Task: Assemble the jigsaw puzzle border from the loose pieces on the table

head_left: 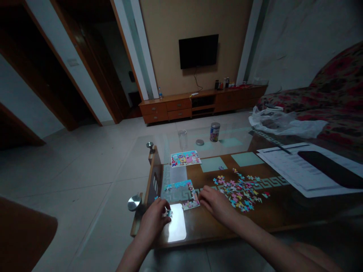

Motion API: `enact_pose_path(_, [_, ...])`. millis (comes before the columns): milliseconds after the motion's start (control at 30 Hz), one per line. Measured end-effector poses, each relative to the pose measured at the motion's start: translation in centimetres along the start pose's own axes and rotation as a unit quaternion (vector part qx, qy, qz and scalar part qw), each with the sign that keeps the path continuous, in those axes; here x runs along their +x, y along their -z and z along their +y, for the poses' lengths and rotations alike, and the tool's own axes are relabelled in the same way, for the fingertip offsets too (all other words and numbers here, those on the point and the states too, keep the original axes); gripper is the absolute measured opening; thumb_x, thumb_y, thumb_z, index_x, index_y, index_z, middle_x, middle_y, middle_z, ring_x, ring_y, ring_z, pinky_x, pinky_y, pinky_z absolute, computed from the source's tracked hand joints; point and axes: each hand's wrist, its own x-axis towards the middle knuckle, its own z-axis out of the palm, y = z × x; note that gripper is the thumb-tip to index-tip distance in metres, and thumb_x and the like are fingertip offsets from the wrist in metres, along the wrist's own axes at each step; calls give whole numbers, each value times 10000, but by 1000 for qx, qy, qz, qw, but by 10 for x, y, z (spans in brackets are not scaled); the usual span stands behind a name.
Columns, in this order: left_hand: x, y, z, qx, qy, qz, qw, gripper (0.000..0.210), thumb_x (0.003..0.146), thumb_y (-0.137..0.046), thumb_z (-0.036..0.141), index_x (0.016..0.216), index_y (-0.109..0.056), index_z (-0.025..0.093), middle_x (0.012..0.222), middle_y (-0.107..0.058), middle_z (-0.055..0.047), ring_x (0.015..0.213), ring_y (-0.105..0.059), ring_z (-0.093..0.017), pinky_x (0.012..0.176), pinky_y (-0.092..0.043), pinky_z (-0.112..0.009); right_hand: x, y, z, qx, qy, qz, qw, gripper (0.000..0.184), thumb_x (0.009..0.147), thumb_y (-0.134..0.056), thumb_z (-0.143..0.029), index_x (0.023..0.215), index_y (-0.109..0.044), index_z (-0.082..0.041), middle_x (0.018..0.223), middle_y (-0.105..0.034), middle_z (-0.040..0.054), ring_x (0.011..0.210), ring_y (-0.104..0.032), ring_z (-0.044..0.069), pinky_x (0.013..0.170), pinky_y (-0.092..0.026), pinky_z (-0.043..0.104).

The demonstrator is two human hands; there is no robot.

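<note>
On the glass-topped table, my left hand [155,216] is closed, with a jigsaw piece [169,213] between thumb and fingers. My right hand [214,201] has its fingers curled down at the right side of a partly joined jigsaw puzzle [187,184]; whether a piece is under the fingertips is hidden. Joined pieces form the puzzle's top, right side and part of its bottom edge, around an unfilled middle. Another small piece [157,198] lies just beyond my left hand. Right of my right hand spreads a pile of loose jigsaw pieces [238,190]. Behind the puzzle lies a colourful cartoon picture card [185,159].
A drinking glass [183,139], a round metal lid [199,142] and a printed tin [214,132] stand toward the back. Papers [300,177] with a pen and a dark flat object [331,168] lie at right. A wooden rail [154,175] rises along the left edge.
</note>
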Motion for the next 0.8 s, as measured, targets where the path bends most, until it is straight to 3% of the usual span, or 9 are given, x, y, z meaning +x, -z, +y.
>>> enact_pose_path(533, [-6, -1, 17, 26, 14, 21, 999, 150, 758, -568, 62, 816, -544, 198, 954, -592, -18, 908, -570, -158, 758, -386, -235, 0, -1, 2, 19, 1, 4, 1000, 123, 837, -559, -66, 824, -618, -172, 854, -598, 46, 784, -564, 165, 682, -413, 275])
enact_pose_path(800, [-1, 5, -3, 45, 48, 23, 998, 113, 742, -560, 98, 797, -549, 196, 922, -609, -18, 886, -582, -178, 686, -360, -253, 0, 2, 0, 3, 1, -1, 1000, 115, 841, -562, -67, 821, -618, -165, 856, -601, 52, 783, -567, 172, 677, -414, 280])
